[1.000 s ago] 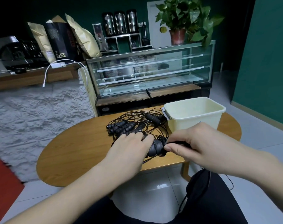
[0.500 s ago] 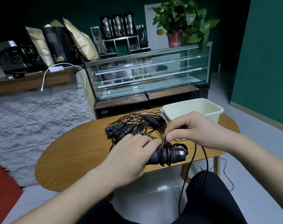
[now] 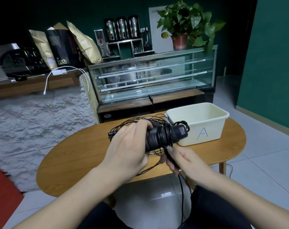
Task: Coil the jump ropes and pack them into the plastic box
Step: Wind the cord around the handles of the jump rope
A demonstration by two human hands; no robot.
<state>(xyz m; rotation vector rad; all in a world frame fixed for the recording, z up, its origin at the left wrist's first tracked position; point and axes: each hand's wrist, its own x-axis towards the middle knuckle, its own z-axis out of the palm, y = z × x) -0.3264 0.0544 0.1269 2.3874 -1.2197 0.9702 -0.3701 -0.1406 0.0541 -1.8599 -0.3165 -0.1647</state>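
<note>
Above the wooden table [image 3: 77, 156], your left hand [image 3: 129, 146] grips the paired jump-rope handles [image 3: 163, 135] while right-hand fingers [image 3: 171, 158] pinch the thin cord [image 3: 181, 187]: probably light, limp and springy, so hold the rigid handles and keep tension toward the plastic box [image 3: 206, 129].

1. The box [image 3: 205, 129] stands on the right part of the table [image 3: 74, 159], near its far edge.
2. Loose ropes [image 3: 137, 121] lie on the table left of the box.
3. The left hand [image 3: 129, 151] grips a pair of handles [image 3: 163, 137] above the table, their far end just before the box.
4. The right hand [image 3: 185, 161] pinches the cord [image 3: 181, 184] below the handles, at the table's near edge.
5. A display case [image 3: 150, 80] stands behind the table.
</note>
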